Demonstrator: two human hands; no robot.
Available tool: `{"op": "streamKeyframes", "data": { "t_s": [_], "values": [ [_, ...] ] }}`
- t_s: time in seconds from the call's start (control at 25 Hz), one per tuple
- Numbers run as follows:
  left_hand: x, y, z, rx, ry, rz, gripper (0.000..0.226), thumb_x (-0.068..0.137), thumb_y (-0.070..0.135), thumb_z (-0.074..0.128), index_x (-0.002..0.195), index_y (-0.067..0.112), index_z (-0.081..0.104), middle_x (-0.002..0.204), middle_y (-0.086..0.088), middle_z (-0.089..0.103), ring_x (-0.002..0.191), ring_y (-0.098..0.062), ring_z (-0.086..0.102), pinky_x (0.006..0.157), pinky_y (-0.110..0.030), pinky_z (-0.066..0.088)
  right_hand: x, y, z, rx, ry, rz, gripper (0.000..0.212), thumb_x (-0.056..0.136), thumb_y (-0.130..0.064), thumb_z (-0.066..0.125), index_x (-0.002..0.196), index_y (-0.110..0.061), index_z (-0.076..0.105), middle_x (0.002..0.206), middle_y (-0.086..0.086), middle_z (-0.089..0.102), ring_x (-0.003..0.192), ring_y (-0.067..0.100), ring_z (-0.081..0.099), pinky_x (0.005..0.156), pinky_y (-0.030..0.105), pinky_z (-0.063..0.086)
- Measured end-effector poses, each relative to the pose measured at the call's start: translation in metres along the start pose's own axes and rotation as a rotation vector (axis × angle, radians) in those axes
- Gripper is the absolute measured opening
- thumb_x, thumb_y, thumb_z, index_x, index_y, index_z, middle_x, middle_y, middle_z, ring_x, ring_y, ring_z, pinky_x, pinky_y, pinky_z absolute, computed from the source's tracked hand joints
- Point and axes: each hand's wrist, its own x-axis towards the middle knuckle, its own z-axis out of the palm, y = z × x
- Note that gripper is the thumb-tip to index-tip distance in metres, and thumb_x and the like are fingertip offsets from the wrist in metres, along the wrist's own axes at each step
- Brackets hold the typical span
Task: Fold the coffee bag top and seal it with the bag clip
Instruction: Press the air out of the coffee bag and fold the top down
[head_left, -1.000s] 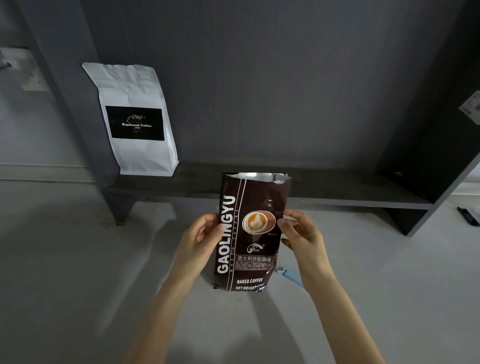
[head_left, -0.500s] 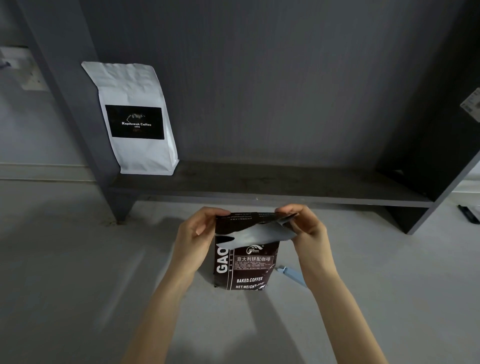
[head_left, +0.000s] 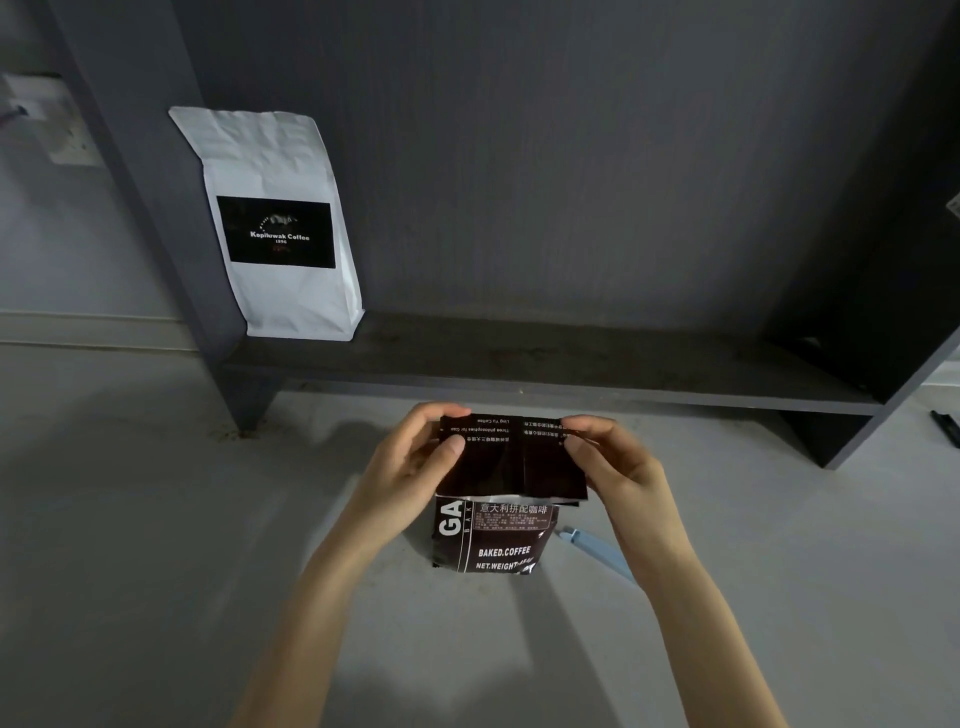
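- Coffee bag (head_left: 493, 540) stood on the grey floor (head_left: 156, 571) at the centre of view, its top flap (head_left: 511, 460) folded toward the camera; released early, the stiff flap would likely spring open.
- Left hand (head_left: 410, 462) pinched the flap's nine o'clock edge, right hand (head_left: 613, 462) its three o'clock edge.
- Bag clip (head_left: 597, 551) lay at four o'clock, partly hidden behind the right wrist; reaching for it risked loosening the fold.
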Motion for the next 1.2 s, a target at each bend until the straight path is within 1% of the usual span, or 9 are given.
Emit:
{"op": "streamKeyframes", "data": {
  "t_s": [0.16,0.28,0.4,0.48,0.64,0.8,0.96,1.08,1.2],
  "values": [
    [-0.001,-0.004,0.005,-0.009,0.019,0.010,0.034,0.087,0.003,0.048,0.099,0.035,0.052,0.107,-0.004,0.062,0.095,0.000,0.059,0.082,-0.007,0.044,0.000,0.005,0.001,0.015,0.007,-0.013,0.034,0.082,0.001,0.055,0.102,-0.026,0.061,0.086,-0.006,0.068,0.081,0.001,0.064,0.069,0.011,0.052],
    [-0.001,-0.005,0.006,0.034,0.039,-0.011,0.046,0.089,0.004,0.045,0.110,0.044,0.046,0.120,0.003,0.057,0.109,-0.003,0.053,0.090,-0.002,0.039,0.002,0.008,0.000,0.017,-0.010,0.030,0.039,0.082,0.003,0.055,0.116,-0.015,0.054,0.096,0.001,0.066,0.085,0.001,0.063,0.070,0.008,0.051],
    [-0.002,-0.009,0.008,0.025,0.073,-0.032,0.048,0.089,0.006,0.046,0.119,0.042,0.036,0.116,0.004,0.058,0.108,-0.006,0.054,0.087,0.002,0.037,0.001,0.014,0.002,-0.030,0.008,0.043,0.030,0.081,0.003,0.057,0.107,-0.013,0.060,0.097,0.001,0.067,0.091,0.007,0.062,0.070,0.006,0.050],
    [-0.003,-0.015,0.010,0.029,0.101,-0.073,0.039,0.088,0.007,0.047,0.120,0.030,0.043,0.111,0.006,0.060,0.107,-0.009,0.057,0.083,0.000,0.040,0.002,0.017,0.002,-0.047,0.035,0.033,0.026,0.080,0.002,0.058,0.096,-0.018,0.062,0.091,-0.001,0.068,0.083,0.003,0.063,0.068,0.007,0.050],
    [-0.001,-0.028,0.011,0.095,0.130,-0.101,0.022,0.087,0.013,0.050,0.107,0.020,0.057,0.107,0.005,0.068,0.104,-0.009,0.061,0.094,-0.024,0.045,0.006,0.025,0.003,-0.092,0.104,0.024,0.016,0.080,-0.001,0.060,0.085,-0.016,0.065,0.077,-0.004,0.070,0.067,-0.003,0.064,0.064,0.008,0.050],
    [-0.001,-0.026,0.009,0.093,0.125,-0.080,0.024,0.087,0.010,0.050,0.087,0.033,0.057,0.078,0.034,0.069,0.083,0.009,0.062,0.076,-0.006,0.046,0.007,0.029,0.004,-0.127,0.118,0.011,0.017,0.081,-0.006,0.061,0.073,-0.021,0.063,0.075,-0.003,0.070,0.071,0.008,0.064,0.067,0.016,0.053],
    [-0.001,-0.029,0.011,0.063,0.167,-0.092,0.018,0.087,0.010,0.050,0.092,0.024,0.061,0.082,0.018,0.071,0.084,0.006,0.063,0.077,-0.007,0.046,0.007,0.030,0.002,-0.097,0.120,0.016,0.016,0.081,-0.006,0.061,0.076,-0.021,0.064,0.074,-0.006,0.070,0.070,0.004,0.064,0.065,0.012,0.052],
    [0.000,-0.028,0.013,0.041,0.164,-0.102,0.020,0.087,0.010,0.050,0.103,0.017,0.059,0.098,0.013,0.064,0.086,0.015,0.059,0.080,-0.004,0.045,0.006,0.028,0.003,-0.094,0.107,-0.006,0.020,0.081,-0.005,0.060,0.083,-0.024,0.064,0.079,-0.007,0.070,0.072,0.000,0.065,0.065,0.010,0.052],
    [-0.003,-0.026,0.013,0.026,0.132,-0.119,0.021,0.088,0.009,0.049,0.104,0.017,0.060,0.095,0.015,0.061,0.080,0.022,0.056,0.073,0.002,0.041,0.004,0.029,0.002,-0.137,0.098,0.000,0.020,0.081,-0.008,0.061,0.089,-0.026,0.064,0.087,-0.003,0.070,0.083,0.008,0.066,0.071,0.014,0.054]
  ]
}}
